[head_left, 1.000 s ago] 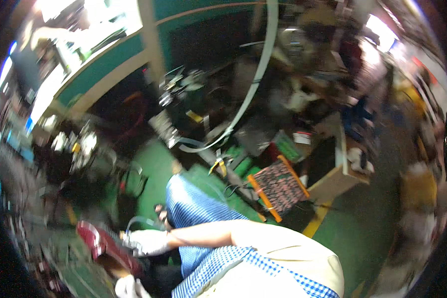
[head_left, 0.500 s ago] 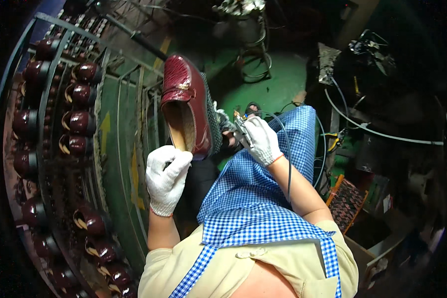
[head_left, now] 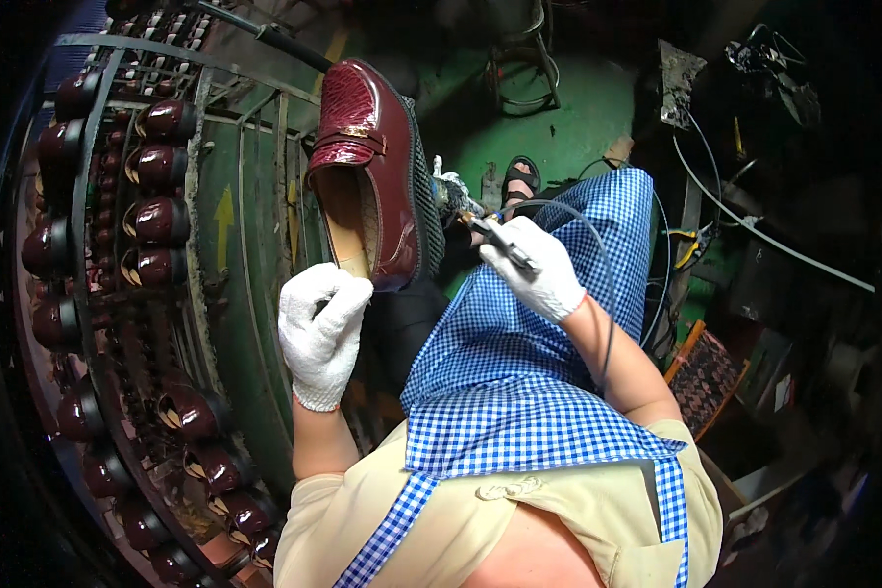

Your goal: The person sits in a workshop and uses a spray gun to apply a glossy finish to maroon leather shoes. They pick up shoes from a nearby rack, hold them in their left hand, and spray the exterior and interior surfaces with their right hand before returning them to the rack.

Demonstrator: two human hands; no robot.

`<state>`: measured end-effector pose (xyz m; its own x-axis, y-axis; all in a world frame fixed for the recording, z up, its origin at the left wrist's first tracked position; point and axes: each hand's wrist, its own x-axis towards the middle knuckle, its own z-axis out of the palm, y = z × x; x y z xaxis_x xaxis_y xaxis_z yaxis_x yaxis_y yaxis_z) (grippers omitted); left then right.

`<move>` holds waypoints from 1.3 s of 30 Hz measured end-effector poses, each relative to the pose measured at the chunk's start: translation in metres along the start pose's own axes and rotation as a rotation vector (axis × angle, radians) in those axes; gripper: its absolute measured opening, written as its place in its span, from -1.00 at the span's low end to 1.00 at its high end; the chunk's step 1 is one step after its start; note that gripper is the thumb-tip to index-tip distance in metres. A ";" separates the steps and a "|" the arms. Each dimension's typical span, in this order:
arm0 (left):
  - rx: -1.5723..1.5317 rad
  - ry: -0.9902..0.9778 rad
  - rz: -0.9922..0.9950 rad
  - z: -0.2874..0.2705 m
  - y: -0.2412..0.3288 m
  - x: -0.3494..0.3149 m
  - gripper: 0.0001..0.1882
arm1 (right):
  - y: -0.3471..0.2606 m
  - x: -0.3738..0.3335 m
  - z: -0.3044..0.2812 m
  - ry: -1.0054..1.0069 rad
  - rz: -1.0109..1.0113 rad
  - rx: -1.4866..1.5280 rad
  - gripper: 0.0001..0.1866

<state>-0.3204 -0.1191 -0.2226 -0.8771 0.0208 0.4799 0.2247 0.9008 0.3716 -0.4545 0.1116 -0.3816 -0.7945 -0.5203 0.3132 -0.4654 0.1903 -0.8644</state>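
Observation:
A glossy dark red loafer (head_left: 394, 186) with a textured vamp and dark patterned sole edge is in front of me, toe away, its pale insole (head_left: 348, 230) showing inside. My left hand (head_left: 323, 333), in a white knit glove, is closed at the heel end, thumb and fingers pinched at the insole's back edge. What exactly lies between those fingertips is partly hidden. To the right of the shoe, my gloved right hand (head_left: 541, 272) grips a small metal air gun (head_left: 508, 243) with a hose (head_left: 598, 240). Its nozzle points leftward toward the shoe's sole side, apart from it.
On the left, a metal rack (head_left: 96, 225) carries several rows of dark red shoes (head_left: 160, 220). A stool (head_left: 529, 73) stands at the far side on the green floor. Yellow-handled pliers (head_left: 694, 245) and a pale hose (head_left: 789, 255) are at right, above a woven-seat frame (head_left: 708, 377).
The view has shifted a little. My right hand has turned the air gun, and its body now shows more from the side. My left hand keeps its pinch at the heel.

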 end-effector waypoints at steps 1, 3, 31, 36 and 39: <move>0.014 -0.007 0.009 -0.001 0.000 0.001 -0.42 | -0.005 -0.003 -0.005 0.011 0.047 0.129 -0.75; 0.007 -0.016 0.009 -0.003 -0.002 -0.001 -0.41 | -0.025 -0.001 -0.020 -0.042 0.107 0.195 -0.77; 0.199 -0.401 0.304 -0.023 0.003 0.063 -0.55 | -0.053 0.001 -0.034 -0.102 0.082 0.288 -0.78; 0.258 -0.523 0.468 -0.012 0.015 0.104 -0.66 | -0.061 -0.014 -0.046 -0.102 0.116 0.237 -0.79; 0.210 -0.664 0.444 -0.005 0.019 0.117 -0.54 | -0.064 -0.018 -0.050 -0.058 0.138 0.225 -0.80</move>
<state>-0.4167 -0.1016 -0.1559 -0.8084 0.5868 -0.0475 0.5833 0.8092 0.0699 -0.4303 0.1508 -0.3121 -0.8178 -0.5502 0.1690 -0.2507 0.0763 -0.9650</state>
